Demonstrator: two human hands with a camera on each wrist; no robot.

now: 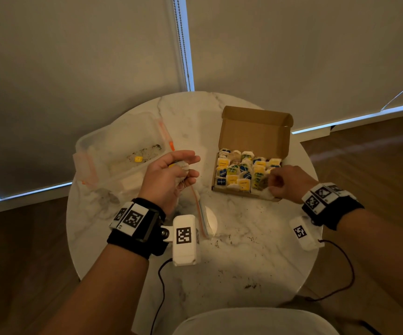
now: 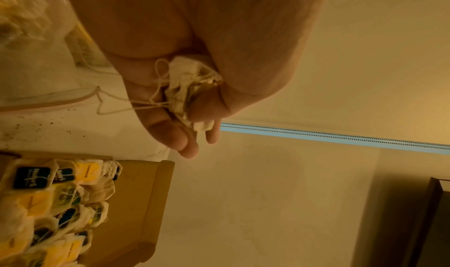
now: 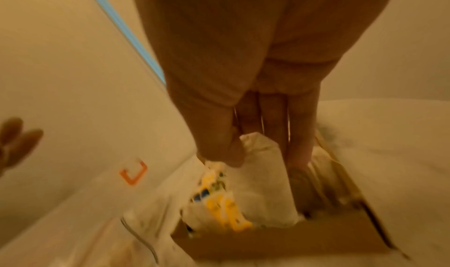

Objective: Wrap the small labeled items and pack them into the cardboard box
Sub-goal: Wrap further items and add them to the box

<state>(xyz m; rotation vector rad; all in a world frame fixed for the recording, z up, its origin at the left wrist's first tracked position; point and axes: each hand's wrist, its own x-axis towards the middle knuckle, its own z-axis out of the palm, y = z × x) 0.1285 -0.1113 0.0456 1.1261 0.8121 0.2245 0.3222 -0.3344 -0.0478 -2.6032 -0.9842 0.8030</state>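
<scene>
An open cardboard box (image 1: 254, 131) on the round marble table (image 1: 244, 238) holds several tea bags (image 1: 241, 171) with blue and yellow labels, also seen in the left wrist view (image 2: 48, 203). My left hand (image 1: 171, 175) is raised left of the box, palm up, its fingers curled round a white tea bag (image 2: 192, 86) with loose string (image 2: 136, 105). My right hand (image 1: 285, 182) is at the box's front right corner and pinches a white tea bag (image 3: 265, 176) between thumb and fingers over the box (image 3: 280, 242).
A clear plastic container (image 1: 120, 151) with orange clips stands at the table's back left, with a yellow tag and crumbs inside. A zip bag (image 1: 201, 216) lies near my left wrist. Tea crumbs dot the table front. A white chair edge (image 1: 256, 320) is below.
</scene>
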